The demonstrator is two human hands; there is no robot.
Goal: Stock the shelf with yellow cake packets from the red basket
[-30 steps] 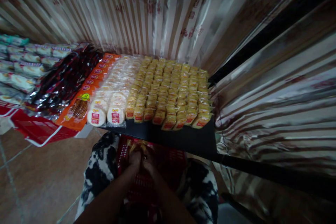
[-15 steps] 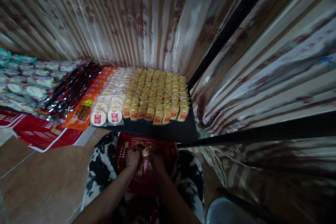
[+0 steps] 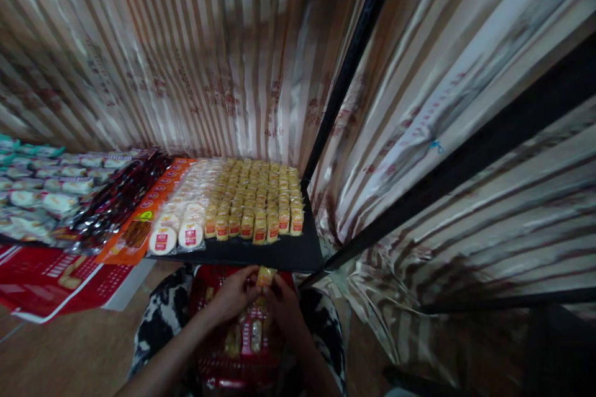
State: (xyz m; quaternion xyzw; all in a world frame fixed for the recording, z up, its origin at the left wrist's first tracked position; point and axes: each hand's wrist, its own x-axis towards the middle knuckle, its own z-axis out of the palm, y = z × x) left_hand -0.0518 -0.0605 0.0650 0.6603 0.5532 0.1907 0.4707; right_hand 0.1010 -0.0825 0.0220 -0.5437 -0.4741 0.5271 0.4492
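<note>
Between my left hand (image 3: 239,290) and my right hand (image 3: 280,299) is a small yellow wrapped snack (image 3: 265,276), pinched by the fingers of both. It is just off the front edge of a black shelf (image 3: 261,254). Beneath my hands, a red plastic basket (image 3: 218,365) sits between my knees with several more wrapped snacks (image 3: 233,340) inside. On the shelf, close rows of the same yellow packets (image 3: 254,198) stand in front of me. White round wrapped crackers (image 3: 190,234) lie just left of them.
Left along the shelf are an orange packet (image 3: 139,232), dark shiny packets (image 3: 112,201) and white wrapped packets (image 3: 60,201). A red printed sheet (image 3: 60,279) hangs below. A black post (image 3: 347,80) and striped plastic sheeting (image 3: 223,56) enclose the back and right.
Both hands have come up out of the basket toward the shelf edge, bringing a yellow wrapped snack between them. The view has shifted, so the shelf appears lower and further left.
</note>
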